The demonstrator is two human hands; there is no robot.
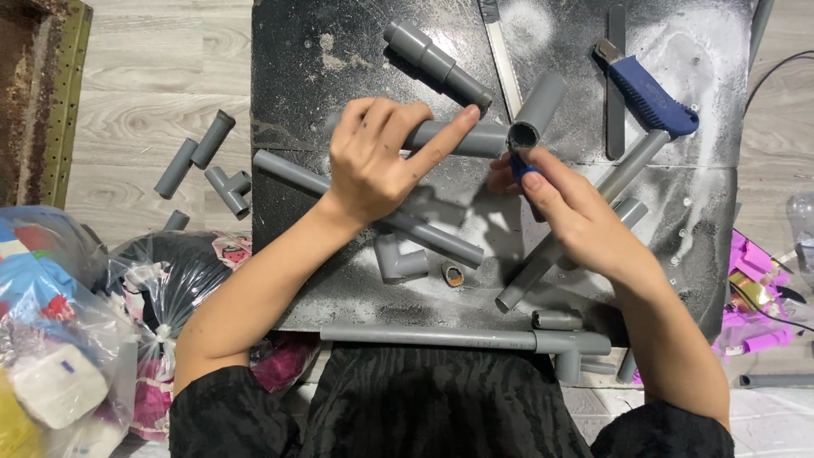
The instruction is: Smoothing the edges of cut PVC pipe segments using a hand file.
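Note:
My left hand (377, 157) grips a short grey pipe (462, 138), its forefinger stretched along it. A grey elbow fitting (536, 113) sits on that pipe's right end, open mouth toward me. My right hand (564, 203) pinches a small blue object (519, 163) just under the fitting's mouth; what it is cannot be told. Both hands hover over a dusty black board (695, 212).
Several grey pipes and fittings lie on the board: a long pipe (373, 208), an elbow (398, 259), a coupled pipe (437, 64), a tee-ended pipe (475, 337) at the near edge. A blue-handled saw (649, 93) rests upper right. Loose pipe pieces (208, 161) and plastic bags (76, 339) are on the floor at left.

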